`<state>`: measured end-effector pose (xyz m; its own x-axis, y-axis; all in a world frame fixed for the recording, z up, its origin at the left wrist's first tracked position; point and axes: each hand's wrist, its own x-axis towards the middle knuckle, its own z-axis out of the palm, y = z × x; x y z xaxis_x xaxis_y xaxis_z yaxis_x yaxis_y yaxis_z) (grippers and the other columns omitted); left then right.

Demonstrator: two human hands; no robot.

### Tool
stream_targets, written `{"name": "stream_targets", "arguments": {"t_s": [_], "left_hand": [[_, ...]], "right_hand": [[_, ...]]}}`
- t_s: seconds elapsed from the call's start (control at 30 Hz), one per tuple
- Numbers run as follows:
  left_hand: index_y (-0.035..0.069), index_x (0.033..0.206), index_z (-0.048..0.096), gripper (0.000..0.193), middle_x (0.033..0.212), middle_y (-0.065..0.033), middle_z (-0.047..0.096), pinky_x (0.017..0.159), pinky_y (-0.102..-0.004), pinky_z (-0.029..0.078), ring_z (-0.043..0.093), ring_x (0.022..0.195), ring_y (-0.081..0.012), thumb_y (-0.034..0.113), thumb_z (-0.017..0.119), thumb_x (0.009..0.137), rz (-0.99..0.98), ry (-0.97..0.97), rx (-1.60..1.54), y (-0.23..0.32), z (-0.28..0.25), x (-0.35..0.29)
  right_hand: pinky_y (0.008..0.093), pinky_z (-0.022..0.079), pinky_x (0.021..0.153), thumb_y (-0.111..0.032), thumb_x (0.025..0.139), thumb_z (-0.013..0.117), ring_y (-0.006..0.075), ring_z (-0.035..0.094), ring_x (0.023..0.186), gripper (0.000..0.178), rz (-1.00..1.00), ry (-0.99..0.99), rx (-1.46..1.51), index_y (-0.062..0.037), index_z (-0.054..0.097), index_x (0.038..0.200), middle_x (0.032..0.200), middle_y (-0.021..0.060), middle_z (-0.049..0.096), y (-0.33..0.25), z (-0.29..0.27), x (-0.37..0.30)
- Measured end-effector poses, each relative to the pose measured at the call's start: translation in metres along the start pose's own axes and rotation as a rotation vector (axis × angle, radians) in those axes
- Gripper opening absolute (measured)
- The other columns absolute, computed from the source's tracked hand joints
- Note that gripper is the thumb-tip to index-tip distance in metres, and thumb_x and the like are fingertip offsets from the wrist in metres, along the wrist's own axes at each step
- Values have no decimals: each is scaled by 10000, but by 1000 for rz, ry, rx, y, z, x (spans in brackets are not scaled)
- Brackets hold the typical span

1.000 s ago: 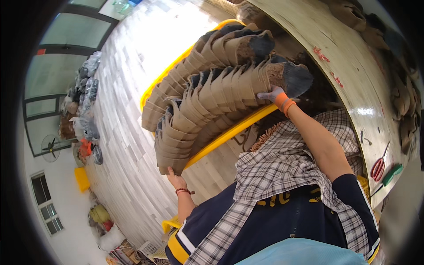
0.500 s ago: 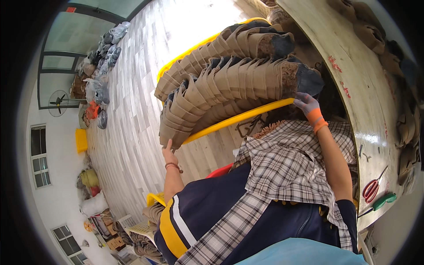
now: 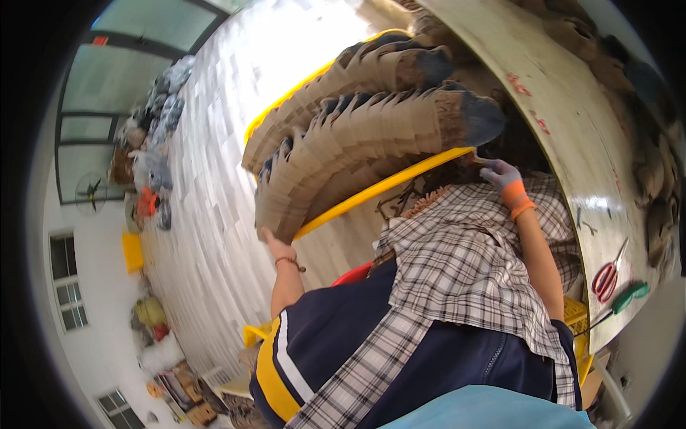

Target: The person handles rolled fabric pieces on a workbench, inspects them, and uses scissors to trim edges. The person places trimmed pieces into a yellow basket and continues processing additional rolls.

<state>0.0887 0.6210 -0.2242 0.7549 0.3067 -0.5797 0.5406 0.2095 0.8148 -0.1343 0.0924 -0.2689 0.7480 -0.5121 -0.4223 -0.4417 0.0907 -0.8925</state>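
A long curved row of nested brown fabric pieces (image 3: pixel 371 132), with a fuzzy brown and dark blue-grey end, rests in a yellow-rimmed frame (image 3: pixel 386 189). A second similar row (image 3: pixel 343 80) lies behind it. My left hand (image 3: pixel 277 247), bare with a beaded bracelet, is closed on the row's near left end; some of its fingers are hidden there. My right hand (image 3: pixel 503 176), in a grey glove with an orange cuff, is by the rim's right end, below the blue-grey end. Its fingers are curled, and whatever is in them is too small to make out.
A pale worktable (image 3: pixel 572 136) along the right bears red-handled scissors (image 3: pixel 607 279), a green-handled tool (image 3: pixel 629 295) and more brown pieces (image 3: pixel 654 168). A plaid cloth (image 3: pixel 457 250) covers my lap. Filled plastic bags (image 3: pixel 161 114) line the far left wall, near a fan (image 3: pixel 91 190).
My right hand has come slightly down and back from the rim's end. My left hand stays at the row's near end. The whole view has shifted a little.
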Motion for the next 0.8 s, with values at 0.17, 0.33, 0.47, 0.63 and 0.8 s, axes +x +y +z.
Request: {"name": "stream_targets", "arguments": {"t_s": [0.17,0.33,0.47,0.63,0.8], "left_hand": [[87,1475,210,939,1519,-104,244,1098,-482,175,259,1360,-312,702,483,821,117,-21,46,-9,-31,35],[-16,1412,329,791,1447,-182,352,1056,-437,279,339,1318,-289,566,473,896,241,414,179,9,-61,41],[-57,1283,480,557,1328,-212,476,1019,-394,339,438,1232,-316,371,506,927,490,450,325,36,-56,40],[-35,1263,488,446,1280,-218,508,1030,-393,350,465,1203,-337,261,524,931,1011,295,910,63,-16,94],[19,1394,364,539,1382,-216,439,1060,-363,321,425,1280,-309,260,520,938,739,-28,901,77,15,118]], "right_hand": [[282,493,815,-222,841,690,171,635,930,407,-93,61,-26,1,605,1171,1055,109,674,3,-8,-6],[286,499,830,-190,856,671,177,634,961,366,-105,125,-92,-2,606,1164,1085,108,665,-2,-11,-33],[294,506,833,-170,851,674,183,634,972,361,-218,174,-218,-2,606,1163,1084,129,663,-9,-7,-60],[276,509,825,-125,844,684,174,633,960,339,-228,184,-212,-26,620,1162,1074,119,654,-4,2,-59],[277,511,816,-129,845,685,177,635,949,317,-217,193,-255,-25,634,1140,1082,117,648,0,3,-51]]}}
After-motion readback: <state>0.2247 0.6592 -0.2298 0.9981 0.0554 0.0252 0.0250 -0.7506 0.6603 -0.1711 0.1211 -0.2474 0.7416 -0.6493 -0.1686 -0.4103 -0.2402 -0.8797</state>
